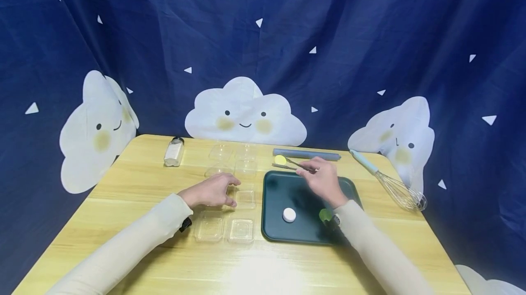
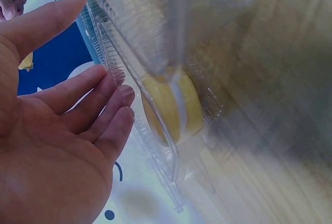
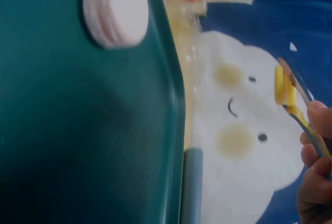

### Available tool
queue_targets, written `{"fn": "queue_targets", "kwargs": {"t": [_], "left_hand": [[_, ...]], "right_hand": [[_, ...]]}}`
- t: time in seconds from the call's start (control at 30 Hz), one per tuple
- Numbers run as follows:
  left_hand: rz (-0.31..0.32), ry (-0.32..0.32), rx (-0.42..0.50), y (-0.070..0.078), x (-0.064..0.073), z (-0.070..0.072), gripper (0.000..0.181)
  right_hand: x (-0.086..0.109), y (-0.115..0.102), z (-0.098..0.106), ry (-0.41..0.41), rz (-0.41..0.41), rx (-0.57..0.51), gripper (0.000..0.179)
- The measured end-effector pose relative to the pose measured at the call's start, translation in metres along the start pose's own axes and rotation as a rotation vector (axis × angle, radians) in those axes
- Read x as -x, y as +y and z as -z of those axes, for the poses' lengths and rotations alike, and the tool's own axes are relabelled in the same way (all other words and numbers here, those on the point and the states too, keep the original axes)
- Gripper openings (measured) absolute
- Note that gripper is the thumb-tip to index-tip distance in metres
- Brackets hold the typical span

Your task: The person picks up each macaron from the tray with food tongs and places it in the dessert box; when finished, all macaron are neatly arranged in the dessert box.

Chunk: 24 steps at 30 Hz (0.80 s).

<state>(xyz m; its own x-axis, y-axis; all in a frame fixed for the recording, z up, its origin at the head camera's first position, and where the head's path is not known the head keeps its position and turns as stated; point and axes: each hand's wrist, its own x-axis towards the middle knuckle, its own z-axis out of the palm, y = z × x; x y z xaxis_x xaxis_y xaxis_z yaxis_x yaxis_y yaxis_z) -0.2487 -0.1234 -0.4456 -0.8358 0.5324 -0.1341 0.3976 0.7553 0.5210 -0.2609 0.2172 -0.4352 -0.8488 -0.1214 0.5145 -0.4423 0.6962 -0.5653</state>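
My right hand (image 1: 324, 181) grips metal tongs (image 3: 306, 125) above the far edge of the dark green tray (image 1: 271, 235). Their tips pinch a yellow macaron (image 3: 285, 86). Over the clear plastic boxes (image 1: 241, 230), my left hand (image 1: 211, 191) has its thumb and fingers spread apart, holding nothing. In the left wrist view its fingertips (image 2: 124, 94) lie at the ridged edge of a clear box; contact is hard to tell. Another yellow macaron (image 2: 171, 107) shows through that plastic. On the tray are a pale macaron (image 1: 289, 215) and a green macaron (image 1: 325, 215), partly covered by the right wrist.
Several clear boxes stand in two columns left of the tray. A blue-grey rolling pin (image 1: 306, 154) lies behind the tray, and a whisk (image 1: 390, 181) lies to its right. A jar with a black lid (image 1: 174, 152) is at the back left. A dark blue curtain (image 1: 263, 48) hangs behind the table.
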Motion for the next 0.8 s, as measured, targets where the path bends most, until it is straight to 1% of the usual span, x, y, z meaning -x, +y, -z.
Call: {"fn": "queue_targets", "kwargs": {"t": [0.07,0.17,0.3,0.47,0.63,0.8], "left_hand": [[-0.001,0.000,0.001,0.000,0.000,0.000,0.070],[0.003,0.001,0.002,0.000,0.001,0.000,0.070],[0.014,0.003,0.007,0.000,0.001,-0.001,0.071],[0.007,0.005,0.009,0.000,0.001,-0.001,0.072],[0.005,0.004,-0.001,0.000,0.001,-0.001,0.072],[0.003,0.000,-0.004,-0.001,0.001,-0.001,0.072]], "right_hand": [[0.000,-0.005,-0.005,-0.025,0.022,-0.014,0.017],[0.000,-0.010,-0.011,-0.069,0.035,-0.033,0.016],[0.002,-0.017,-0.020,-0.134,0.026,-0.057,0.015],[0.006,-0.025,-0.029,-0.210,0.021,-0.084,0.015],[0.012,-0.031,-0.039,-0.282,0.043,-0.083,0.019],[0.017,-0.035,-0.047,-0.369,0.064,-0.081,0.019]]}}
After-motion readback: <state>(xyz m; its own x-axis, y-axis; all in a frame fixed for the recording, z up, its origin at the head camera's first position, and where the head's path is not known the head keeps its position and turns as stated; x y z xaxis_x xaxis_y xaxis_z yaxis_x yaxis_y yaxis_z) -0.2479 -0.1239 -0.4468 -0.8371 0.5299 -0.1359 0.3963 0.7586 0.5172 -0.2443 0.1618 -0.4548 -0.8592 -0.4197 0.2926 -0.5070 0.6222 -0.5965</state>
